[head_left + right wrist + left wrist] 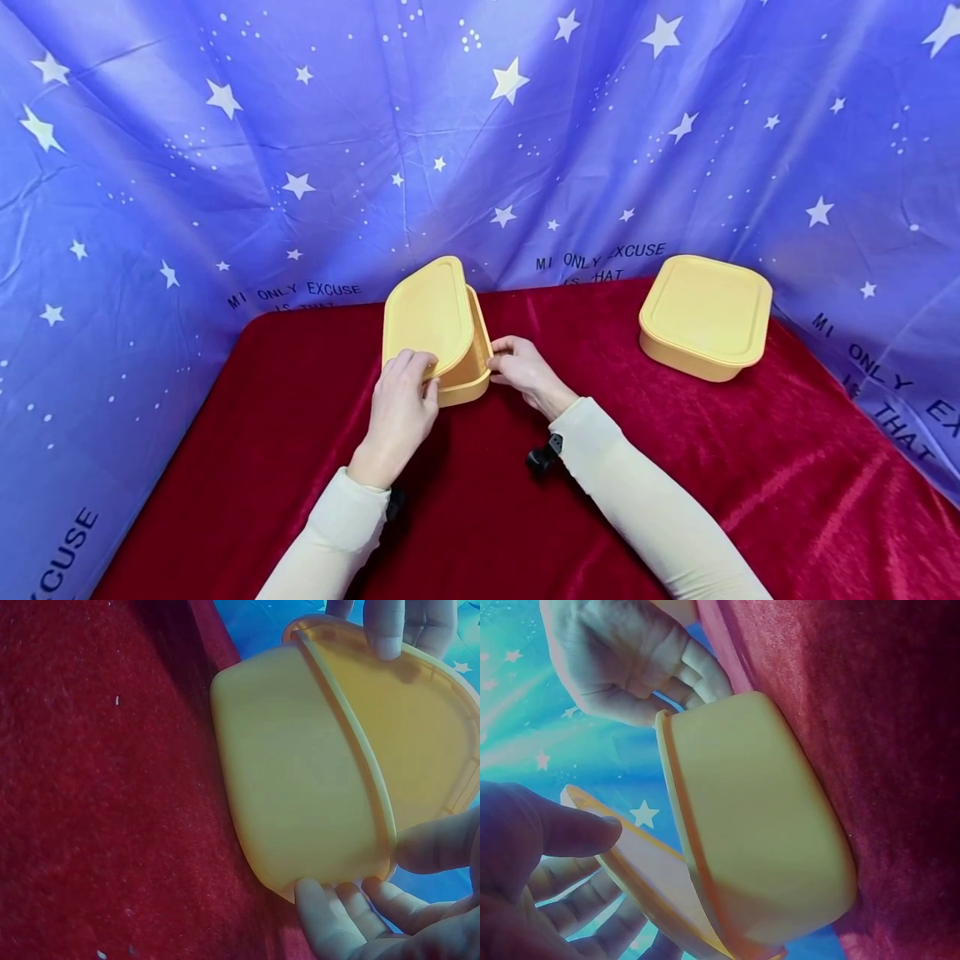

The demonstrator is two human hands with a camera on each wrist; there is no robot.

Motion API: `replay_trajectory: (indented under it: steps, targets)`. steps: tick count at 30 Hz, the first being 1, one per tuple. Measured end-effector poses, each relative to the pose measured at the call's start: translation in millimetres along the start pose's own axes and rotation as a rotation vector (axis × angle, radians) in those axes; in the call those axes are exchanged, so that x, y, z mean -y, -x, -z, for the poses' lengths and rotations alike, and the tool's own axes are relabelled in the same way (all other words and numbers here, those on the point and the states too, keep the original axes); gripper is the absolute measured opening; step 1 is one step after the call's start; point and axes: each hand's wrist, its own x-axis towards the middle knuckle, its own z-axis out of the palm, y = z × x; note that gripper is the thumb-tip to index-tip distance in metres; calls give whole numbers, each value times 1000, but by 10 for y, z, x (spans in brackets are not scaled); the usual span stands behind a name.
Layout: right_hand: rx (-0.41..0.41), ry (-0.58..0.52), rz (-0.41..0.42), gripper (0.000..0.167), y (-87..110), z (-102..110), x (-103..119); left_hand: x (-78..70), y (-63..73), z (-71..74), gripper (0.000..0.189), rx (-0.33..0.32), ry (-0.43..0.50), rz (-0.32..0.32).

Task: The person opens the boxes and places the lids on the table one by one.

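Observation:
A yellow lunch box (467, 392) sits on red cloth, its yellow lid (431, 310) tilted up on the right and low on the left. My left hand (399, 408) pinches the lid's near edge, thumb on one face and fingers on the other, as the left wrist view shows. With my right hand (531, 375) I hold the box's right side. In the right wrist view the thumb lies at the box rim and the fingertips (309, 896) rest against the outer wall. Part of the inside shows through the gap; the rest is hidden under the lid.
A second yellow lunch box (705, 312) with its lid on stands at the back right of the table. Red velvet cloth (600, 350) covers the tabletop. Behind it hangs a blue curtain (450, 100) with white stars, meeting the table's back edge.

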Motion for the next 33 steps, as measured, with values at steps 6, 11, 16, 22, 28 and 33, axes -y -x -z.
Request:
replay_trajectory:
  steps: [6, 11, 16, 22, 28, 33]
  targets:
    - [13, -2, -8, 35, -14, 6, -11, 8, 6, -1, 25, -10, 3, -2]
    - [25, 9, -7, 37, 83, -9, 85, 10, 7, -1, 25, -15, 11, 1]
    - [17, 14, 11, 36, 179, -23, 169, 11, 4, 4, 25, -27, 30, 6]
    - [3, 4, 5, 36, -11, 12, -13, 7, 9, 10, 24, -29, 38, 9]
    - [1, -8, 3, 36, -5, 4, -2, 13, 12, 23, 25, -42, 50, 10]
    - [1, -13, 4, 36, 5, 1, 1, 17, 11, 23, 25, -52, 61, 7]
